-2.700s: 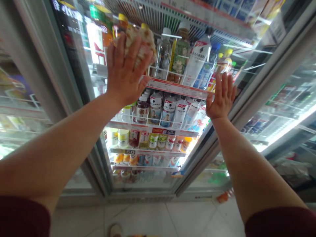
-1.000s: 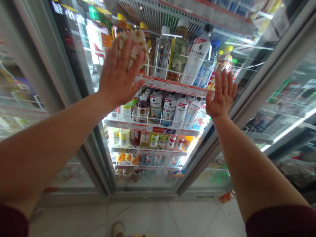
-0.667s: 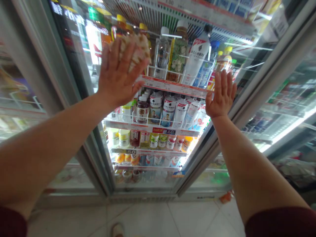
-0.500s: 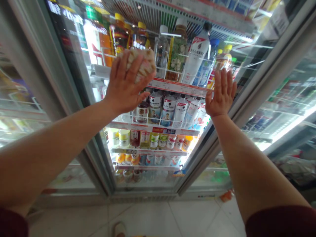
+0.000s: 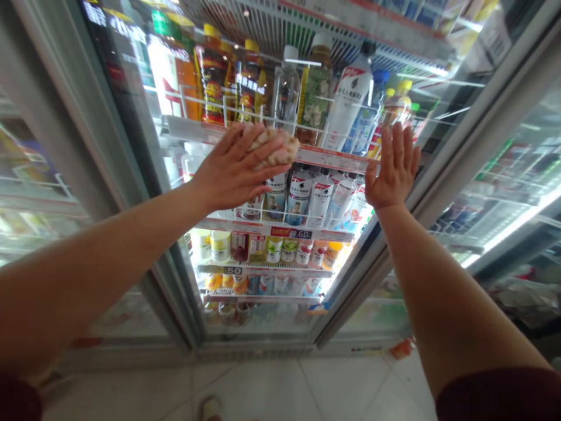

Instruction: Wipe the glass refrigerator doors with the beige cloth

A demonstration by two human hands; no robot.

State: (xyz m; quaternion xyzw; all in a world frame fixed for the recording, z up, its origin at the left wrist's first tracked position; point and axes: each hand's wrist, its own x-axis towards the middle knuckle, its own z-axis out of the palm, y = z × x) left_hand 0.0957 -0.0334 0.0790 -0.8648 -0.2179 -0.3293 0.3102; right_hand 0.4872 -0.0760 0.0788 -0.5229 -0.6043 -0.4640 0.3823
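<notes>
My left hand [image 5: 234, 169] lies flat against the glass door [image 5: 131, 93] of a lit drinks fridge, pressing a crumpled beige cloth [image 5: 278, 147] to the glass under its fingers. It is at the level of the red price strip [image 5: 335, 159] on the second shelf. My right hand [image 5: 394, 166] rests open with its fingers up on the same door near its right edge, and holds nothing. Behind the glass stand tea bottles [image 5: 214, 70] above and white-labelled bottles [image 5: 309, 196] below.
More shelves of small bottles and cups [image 5: 267, 248] fill the lower fridge. Another glass-fronted fridge [image 5: 504, 193] stands to the right and one [image 5: 35, 193] to the left. White floor tiles [image 5: 280, 386] lie below, with a shoe tip [image 5: 213, 406] at the bottom edge.
My left hand has slid the cloth down and to the right over the glass, from in front of the top bottles to the price strip. My right hand has stayed in place.
</notes>
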